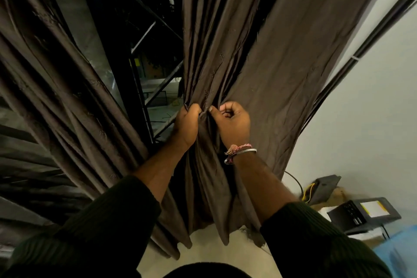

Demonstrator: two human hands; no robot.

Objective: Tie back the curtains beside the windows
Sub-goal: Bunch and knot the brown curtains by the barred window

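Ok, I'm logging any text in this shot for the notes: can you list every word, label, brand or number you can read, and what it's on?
None can be read.
Black device on the floor at lower right: a white and yellow label on top, its print too small and blurred to read.
Brown curtain, held by the left hand and right hand: a faint stitched pattern, no lettering.

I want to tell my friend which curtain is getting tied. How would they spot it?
Find the dark window in the middle, with a brown curtain on each side. The one being tied is the right curtain, next to the white wall. Unlike the left curtain, which hangs untouched, it is bunched at its middle, gripped by the left hand and the right hand.
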